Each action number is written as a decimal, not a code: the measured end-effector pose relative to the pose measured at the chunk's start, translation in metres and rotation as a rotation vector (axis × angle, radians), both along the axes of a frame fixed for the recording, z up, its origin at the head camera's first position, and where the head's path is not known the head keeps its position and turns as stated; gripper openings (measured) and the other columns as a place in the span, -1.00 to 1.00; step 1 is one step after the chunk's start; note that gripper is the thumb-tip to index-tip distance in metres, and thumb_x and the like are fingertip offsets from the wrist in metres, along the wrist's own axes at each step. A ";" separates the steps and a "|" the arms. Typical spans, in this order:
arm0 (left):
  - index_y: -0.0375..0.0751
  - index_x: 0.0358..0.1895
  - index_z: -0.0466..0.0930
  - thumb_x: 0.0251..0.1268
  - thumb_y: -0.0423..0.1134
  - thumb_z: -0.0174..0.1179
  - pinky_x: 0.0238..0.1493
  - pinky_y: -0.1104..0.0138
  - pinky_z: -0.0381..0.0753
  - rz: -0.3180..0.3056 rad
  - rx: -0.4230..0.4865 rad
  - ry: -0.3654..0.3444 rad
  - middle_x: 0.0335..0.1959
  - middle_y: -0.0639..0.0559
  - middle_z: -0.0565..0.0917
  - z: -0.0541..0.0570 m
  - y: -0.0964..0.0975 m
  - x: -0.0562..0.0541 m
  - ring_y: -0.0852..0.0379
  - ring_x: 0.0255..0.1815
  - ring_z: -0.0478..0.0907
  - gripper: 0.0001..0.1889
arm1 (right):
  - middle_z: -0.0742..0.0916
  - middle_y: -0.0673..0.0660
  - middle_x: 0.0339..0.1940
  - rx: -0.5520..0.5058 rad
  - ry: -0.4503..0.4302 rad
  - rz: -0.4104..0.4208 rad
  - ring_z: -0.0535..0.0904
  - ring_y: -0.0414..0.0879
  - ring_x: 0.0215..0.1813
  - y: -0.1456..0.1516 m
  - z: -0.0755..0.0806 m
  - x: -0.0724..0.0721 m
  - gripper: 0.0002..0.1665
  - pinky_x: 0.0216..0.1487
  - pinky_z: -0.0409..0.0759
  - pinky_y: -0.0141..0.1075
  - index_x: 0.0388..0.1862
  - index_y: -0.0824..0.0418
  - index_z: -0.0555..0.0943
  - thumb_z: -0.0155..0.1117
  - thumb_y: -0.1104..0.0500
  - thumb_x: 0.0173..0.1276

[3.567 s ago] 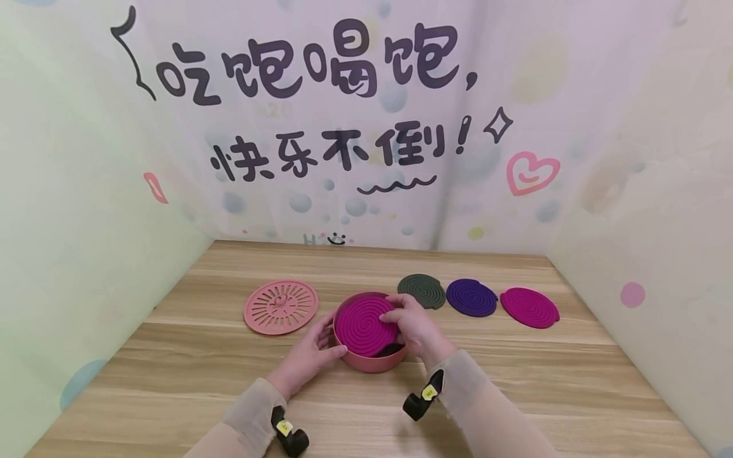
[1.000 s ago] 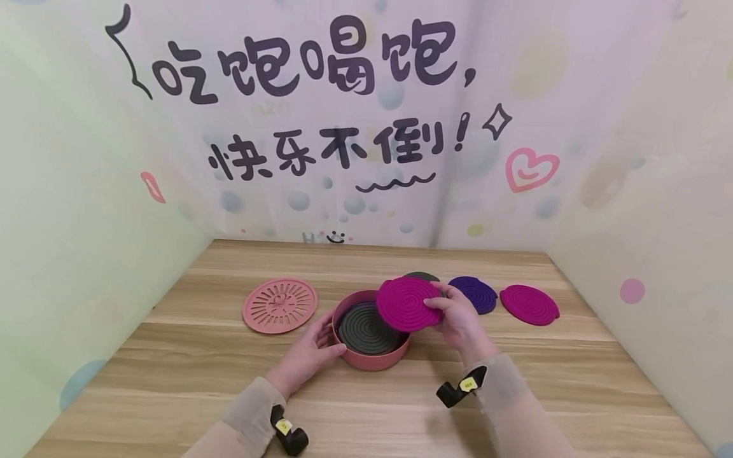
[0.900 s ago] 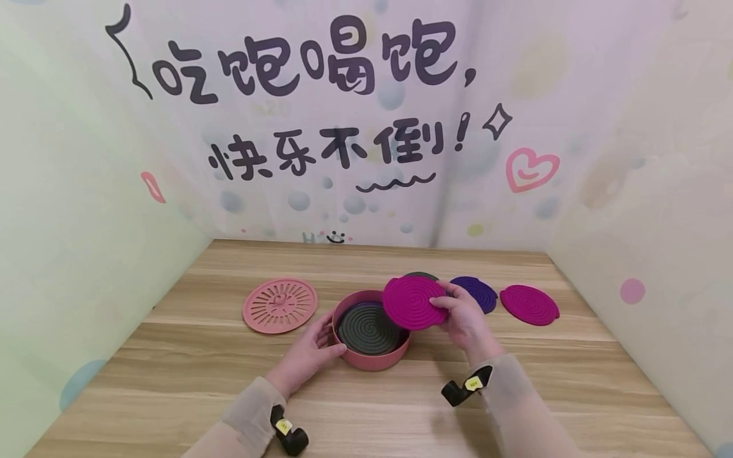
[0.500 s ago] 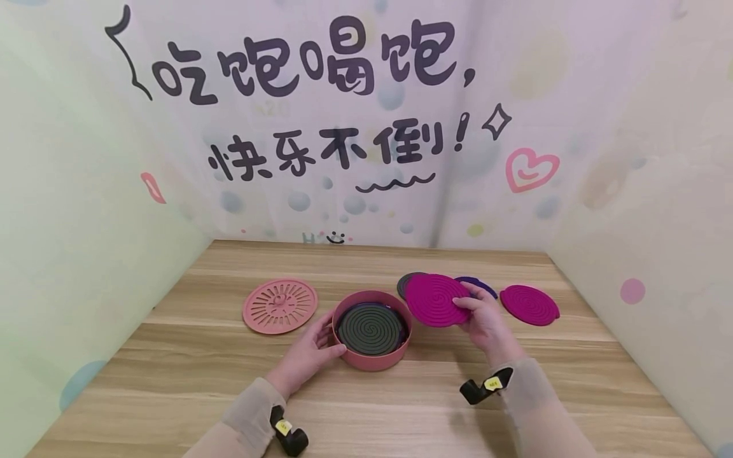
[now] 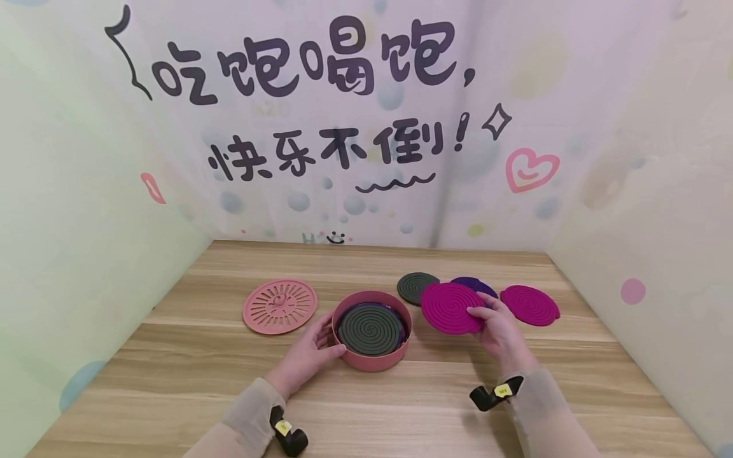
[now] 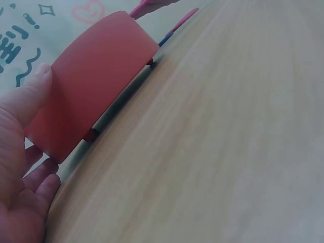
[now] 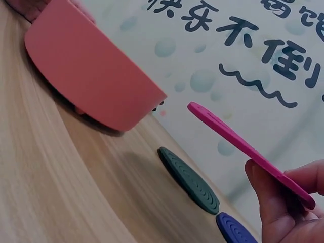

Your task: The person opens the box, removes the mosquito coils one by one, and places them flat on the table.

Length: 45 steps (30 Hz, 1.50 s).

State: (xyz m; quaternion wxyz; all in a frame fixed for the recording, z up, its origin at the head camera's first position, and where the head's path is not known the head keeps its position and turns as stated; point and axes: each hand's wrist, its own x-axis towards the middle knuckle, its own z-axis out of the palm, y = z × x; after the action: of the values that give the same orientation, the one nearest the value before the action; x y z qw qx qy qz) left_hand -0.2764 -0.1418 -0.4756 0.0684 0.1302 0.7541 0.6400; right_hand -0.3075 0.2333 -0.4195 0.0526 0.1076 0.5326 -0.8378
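Note:
My right hand (image 5: 502, 327) pinches a magenta mosquito coil (image 5: 451, 308) by its right edge, thumb on top and fingers beneath. In the right wrist view the coil (image 7: 238, 139) is seen nearly edge-on, raised above the table. My left hand (image 5: 309, 353) holds the left side of a round pink mosquito-coil box (image 5: 375, 363), thumb at the near wall and fingers round the far side. A dark green coil (image 5: 369, 328) lies inside the box, with some purple showing under its edge. The left wrist view shows small feet under the box (image 6: 96, 76).
A slotted pink lid (image 5: 280, 306) lies left of the box. Along the back right of the wooden table (image 5: 366, 420) lie a dark green coil (image 5: 417, 287), a purple coil (image 5: 480, 287) partly hidden by the held one, and another magenta coil (image 5: 529, 305).
My right hand has lifted the magenta coil out of the box and carried it right, exposing the green coil inside; lately it has lowered slightly. My left hand stays at the box.

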 end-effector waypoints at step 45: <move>-0.12 0.50 0.08 0.16 -0.16 0.38 0.35 0.08 0.32 0.009 -0.005 -0.003 0.38 -0.19 0.32 0.001 0.001 0.001 -0.14 0.37 0.30 -0.12 | 0.54 0.09 -0.22 0.525 -0.026 0.019 0.49 -0.30 -0.45 -0.011 -0.033 0.005 -0.38 -0.46 0.55 -0.48 0.35 0.52 0.17 0.07 0.40 0.35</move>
State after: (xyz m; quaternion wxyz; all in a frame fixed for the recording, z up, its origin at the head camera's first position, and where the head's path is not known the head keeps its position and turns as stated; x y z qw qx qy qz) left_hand -0.2750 -0.1408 -0.4746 0.0669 0.1256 0.7562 0.6386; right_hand -0.3026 0.2222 -0.4526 0.0376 0.1235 0.7321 -0.6689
